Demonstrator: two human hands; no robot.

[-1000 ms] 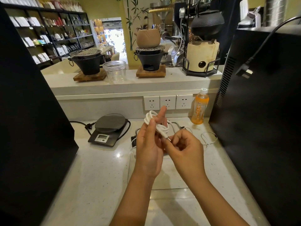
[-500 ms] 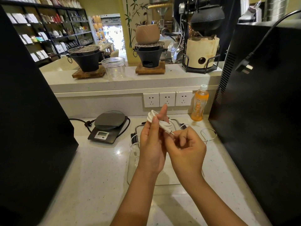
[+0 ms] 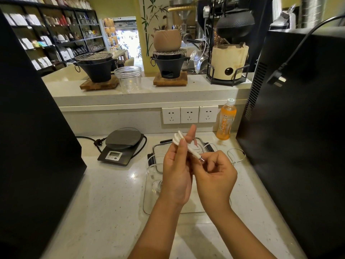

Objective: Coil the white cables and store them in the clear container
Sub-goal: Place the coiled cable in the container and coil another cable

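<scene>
A pale speckled counter [image 3: 104, 202] runs ahead of me in a tea shop, ending at a raised ledge with three white wall sockets [image 3: 189, 114] set in its face. Black machines stand at either side. On the counter to the left sits a black digital scale [image 3: 119, 146], and an orange drink bottle [image 3: 226, 119] stands near the sockets on the right.

I hold my hands up together over the clear container [image 3: 151, 186], which lies open on the counter directly below them. My left hand [image 3: 177, 176] is clamped on a coiled white cable [image 3: 182, 142]: the thumb presses the bundle against the fingers, the index finger points up, and the loops stick out above the thumb. My right hand [image 3: 216, 178] is curled beside it, touching it, with the fingertips pinching the cable's free end just at the small metal plug [image 3: 201, 159].

Behind the container lies its lid [image 3: 203, 143], with black clips. A second, loose white cable [image 3: 236, 156] rests on the counter to the right of it, near the black machine.
</scene>
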